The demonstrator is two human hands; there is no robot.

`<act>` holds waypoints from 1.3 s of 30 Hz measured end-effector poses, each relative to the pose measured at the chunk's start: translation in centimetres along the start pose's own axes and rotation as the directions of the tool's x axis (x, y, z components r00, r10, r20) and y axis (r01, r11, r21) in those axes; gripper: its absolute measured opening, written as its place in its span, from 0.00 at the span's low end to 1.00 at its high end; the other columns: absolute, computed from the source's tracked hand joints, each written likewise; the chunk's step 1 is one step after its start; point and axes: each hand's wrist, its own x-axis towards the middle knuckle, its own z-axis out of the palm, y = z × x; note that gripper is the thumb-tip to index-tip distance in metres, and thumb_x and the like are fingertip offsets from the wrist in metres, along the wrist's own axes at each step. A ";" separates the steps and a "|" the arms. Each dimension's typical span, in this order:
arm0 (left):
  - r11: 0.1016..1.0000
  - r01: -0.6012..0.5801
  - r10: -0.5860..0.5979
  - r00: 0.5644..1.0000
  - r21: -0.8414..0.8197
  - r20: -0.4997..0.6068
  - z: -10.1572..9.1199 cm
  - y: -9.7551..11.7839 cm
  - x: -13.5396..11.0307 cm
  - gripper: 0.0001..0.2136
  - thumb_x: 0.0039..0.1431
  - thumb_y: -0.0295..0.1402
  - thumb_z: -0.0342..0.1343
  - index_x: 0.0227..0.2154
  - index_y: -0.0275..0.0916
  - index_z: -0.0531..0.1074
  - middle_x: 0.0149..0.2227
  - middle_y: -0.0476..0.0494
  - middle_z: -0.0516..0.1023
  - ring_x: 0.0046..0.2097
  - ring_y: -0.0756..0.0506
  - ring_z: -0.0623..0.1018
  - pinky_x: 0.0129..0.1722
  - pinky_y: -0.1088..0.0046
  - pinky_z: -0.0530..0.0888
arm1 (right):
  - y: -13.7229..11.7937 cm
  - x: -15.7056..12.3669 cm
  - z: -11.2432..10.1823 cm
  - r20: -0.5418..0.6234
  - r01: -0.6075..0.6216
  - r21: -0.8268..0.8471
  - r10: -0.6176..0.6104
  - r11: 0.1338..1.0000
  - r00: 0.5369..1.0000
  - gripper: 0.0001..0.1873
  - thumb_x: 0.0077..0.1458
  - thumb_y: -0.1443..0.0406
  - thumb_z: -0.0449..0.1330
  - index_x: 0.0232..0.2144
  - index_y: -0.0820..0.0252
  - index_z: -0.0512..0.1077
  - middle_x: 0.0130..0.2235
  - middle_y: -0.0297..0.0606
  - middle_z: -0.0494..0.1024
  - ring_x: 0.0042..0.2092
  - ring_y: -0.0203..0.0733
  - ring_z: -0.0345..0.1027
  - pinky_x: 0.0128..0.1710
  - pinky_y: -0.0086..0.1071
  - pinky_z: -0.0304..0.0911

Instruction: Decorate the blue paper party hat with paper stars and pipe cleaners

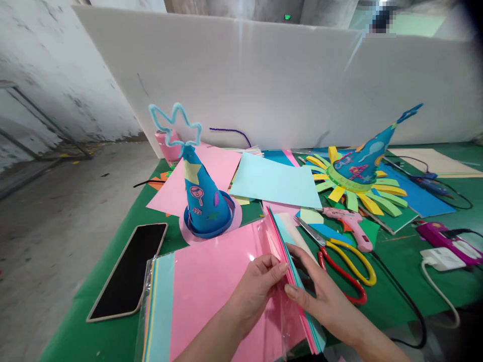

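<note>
A pack of coloured paper (219, 271) in a clear plastic sleeve lies at the table's front, pink on top with light blue and yellow edges at its left. At its right side, a bundle of coloured sheets (281, 240), pink and teal, stands tilted up. My left hand (260, 281) is closed, thumb and forefinger pinching the pink edge of this bundle; whether plastic is also caught there I cannot tell. My right hand (320, 296) grips the bundle from the right, thumb in front and fingers behind. Scissors (339, 261) with red and yellow handles lie beside my right hand.
Behind the pack stands a blue cone hat (206, 201) with a fuzzy star; another cone hat (358, 161) has a yellow-green fringe. A phone (130, 271) lies left. Right are a pink glue gun (349, 221), a purple power strip (449, 241) and cables. A white board (264, 85) stands behind.
</note>
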 end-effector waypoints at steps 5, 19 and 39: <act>1.000 -0.012 0.012 1.000 -0.010 0.006 0.0 0.0 -0.1 0.14 0.41 0.36 0.63 0.17 0.35 0.63 0.15 0.55 0.62 0.19 0.57 0.61 0.21 0.81 0.58 | 0.0 0.0 0.0 -0.005 -0.009 0.015 0.009 1.000 1.000 0.33 0.52 0.57 0.55 0.57 0.57 0.48 0.60 0.42 0.49 0.61 0.47 0.41 0.58 0.44 0.43; 0.999 -0.034 0.035 0.999 0.029 -0.039 -0.2 0.0 -0.2 0.13 0.42 0.34 0.62 0.18 0.35 0.63 0.15 0.55 0.62 0.20 0.56 0.61 0.22 0.80 0.58 | -0.5 -0.2 -0.6 -0.049 -0.080 0.019 0.081 0.997 0.996 0.34 0.51 0.54 0.54 0.57 0.57 0.50 0.61 0.41 0.50 0.61 0.49 0.39 0.58 0.44 0.44; 0.937 -0.139 0.155 0.988 0.322 -0.024 -0.3 0.1 -0.4 0.12 0.50 0.39 0.54 0.21 0.36 0.66 0.21 0.48 0.69 0.26 0.50 0.69 0.26 0.75 0.62 | -1.1 1.4 -3.1 0.013 -0.025 -0.357 0.032 0.934 0.999 0.11 0.53 0.60 0.50 0.28 0.60 0.68 0.24 0.32 0.68 0.26 0.38 0.62 0.25 0.30 0.57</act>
